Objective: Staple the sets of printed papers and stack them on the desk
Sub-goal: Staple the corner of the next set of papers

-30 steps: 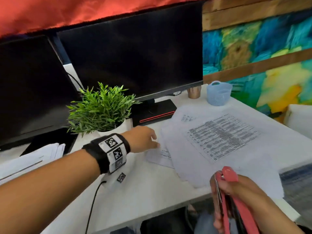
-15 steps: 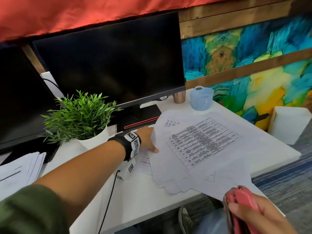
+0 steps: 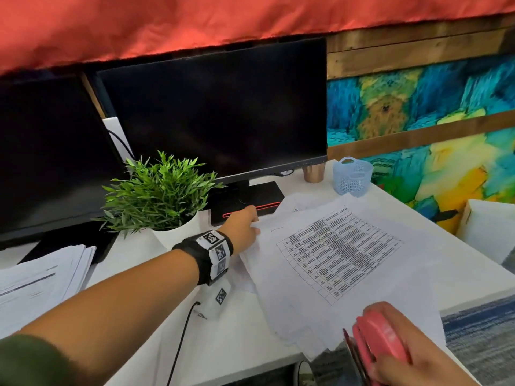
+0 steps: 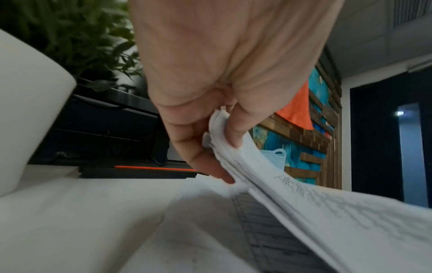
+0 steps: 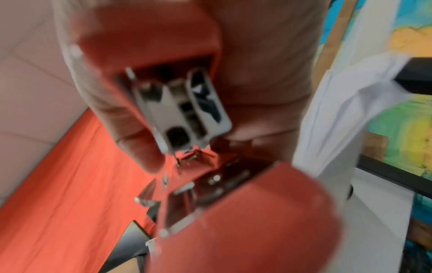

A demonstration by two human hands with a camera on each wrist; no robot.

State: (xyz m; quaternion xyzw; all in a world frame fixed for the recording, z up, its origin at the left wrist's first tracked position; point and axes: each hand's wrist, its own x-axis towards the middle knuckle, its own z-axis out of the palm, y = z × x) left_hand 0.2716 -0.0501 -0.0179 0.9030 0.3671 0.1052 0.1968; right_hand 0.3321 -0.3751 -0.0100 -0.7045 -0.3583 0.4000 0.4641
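Left hand (image 3: 243, 228) pinches the paper stack (image 3: 342, 263) (corner lifted); right hand (image 3: 404, 358) grips the stapler (image 3: 380, 339).

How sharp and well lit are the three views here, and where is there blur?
Head: bright and mostly sharp, the printed papers overexposed, edges bowed by the wide lens. Left wrist: dim, left hand clear, the sheets smear toward the lower right. Right wrist: heavy blur across the pink stapler and right hand.

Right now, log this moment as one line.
left hand pinches paper set corner | right hand grips stapler | stapling pending
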